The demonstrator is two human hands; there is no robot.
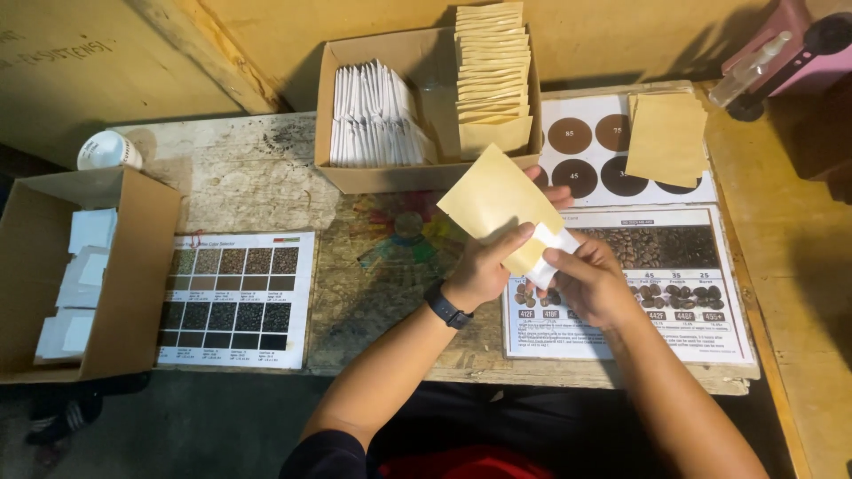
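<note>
My left hand (482, 266) grips a flat tan paper pouch (493, 200) by its lower edge, holding it tilted above the table. My right hand (587, 277) pinches a small white packet (552, 244) at the pouch's open bottom corner, partly tucked inside. A dark watch sits on my left wrist (445, 305). Both hands hover over a printed chart of coffee beans (683, 266).
An open cardboard box (417, 173) behind holds upright white packets (373, 120) and a stack of tan pouches (493, 75). More tan pouches (666, 137) lie on a chart of brown circles. A box of white packets (84, 266) stands left, beside a colour chart (235, 297).
</note>
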